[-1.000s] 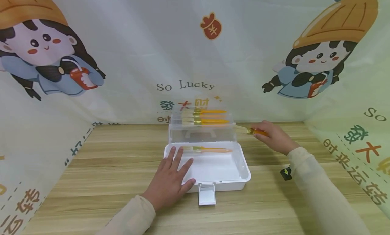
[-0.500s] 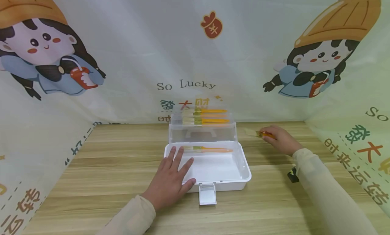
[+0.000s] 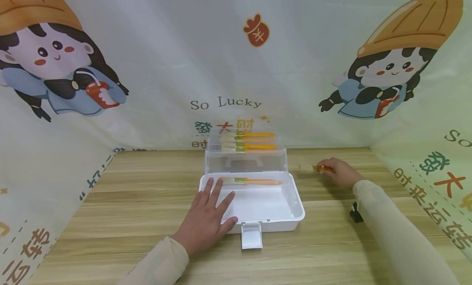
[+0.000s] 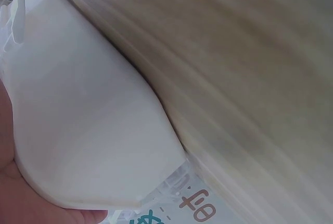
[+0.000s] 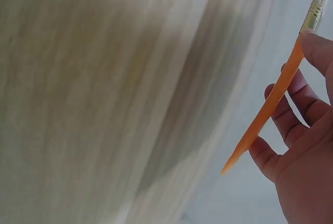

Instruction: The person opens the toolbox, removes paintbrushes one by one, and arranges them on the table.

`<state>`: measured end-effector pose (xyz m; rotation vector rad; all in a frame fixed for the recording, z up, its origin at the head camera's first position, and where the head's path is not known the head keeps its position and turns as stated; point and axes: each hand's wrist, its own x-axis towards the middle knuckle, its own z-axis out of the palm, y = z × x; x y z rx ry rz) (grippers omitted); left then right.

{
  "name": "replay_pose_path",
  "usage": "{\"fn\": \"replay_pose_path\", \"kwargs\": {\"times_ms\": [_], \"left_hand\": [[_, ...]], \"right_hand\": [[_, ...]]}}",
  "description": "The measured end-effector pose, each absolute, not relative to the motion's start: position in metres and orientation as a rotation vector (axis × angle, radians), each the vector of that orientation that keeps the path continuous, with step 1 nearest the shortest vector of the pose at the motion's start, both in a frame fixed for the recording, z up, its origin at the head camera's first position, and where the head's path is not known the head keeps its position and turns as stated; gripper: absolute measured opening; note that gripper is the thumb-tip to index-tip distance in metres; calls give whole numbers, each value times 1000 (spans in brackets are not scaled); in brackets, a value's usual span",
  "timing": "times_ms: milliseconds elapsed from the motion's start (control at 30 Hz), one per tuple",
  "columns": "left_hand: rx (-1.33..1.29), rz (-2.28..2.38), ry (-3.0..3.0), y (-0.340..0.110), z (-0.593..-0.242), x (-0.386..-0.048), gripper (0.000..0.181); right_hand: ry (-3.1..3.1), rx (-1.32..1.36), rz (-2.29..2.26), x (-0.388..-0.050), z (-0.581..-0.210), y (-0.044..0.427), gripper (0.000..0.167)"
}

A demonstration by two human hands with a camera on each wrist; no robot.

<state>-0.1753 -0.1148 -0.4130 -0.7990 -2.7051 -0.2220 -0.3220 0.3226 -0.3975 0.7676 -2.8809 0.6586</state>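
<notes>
Carried rightward and slightly lower over the last second, away from the upright clear plastic lid (image 3: 217, 164): one orange-handled, pale-bristled paintbrush (image 5: 274, 97). Pinched near the metal ferrule (image 5: 312, 16) between thumb and fingers of the right hand (image 3: 341, 172), probably for control of the tip; bristles pointing leftward, out over the wood-grained tabletop (image 3: 147, 211), right of and apart from the box. Spread flat across the left side of the white rectangular plastic box (image 3: 278, 225), the left hand (image 3: 206, 223), holding nothing, likely to keep the box from shifting. Folded down in front, the white plastic latch (image 3: 252, 238). Counted: one box, one lid, one latch, one held paintbrush, two orange-handled brushes (image 3: 259, 147) at the lid's upper part, one more brush (image 3: 258, 180) along the box's inside back. Hard to be sure of brush totals, with peach bands (image 3: 267, 183) below the handles, perhaps reflections, perhaps further brushes.
</notes>
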Motion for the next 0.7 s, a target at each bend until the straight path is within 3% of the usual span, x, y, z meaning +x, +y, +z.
{"fn": "replay_pose_path", "kwargs": {"times_ms": [700], "left_hand": [[-790,-213,-2726,-115,-413,-175,65]], "right_hand": [[-2997,771,563,-340,-420,324,23]]}}
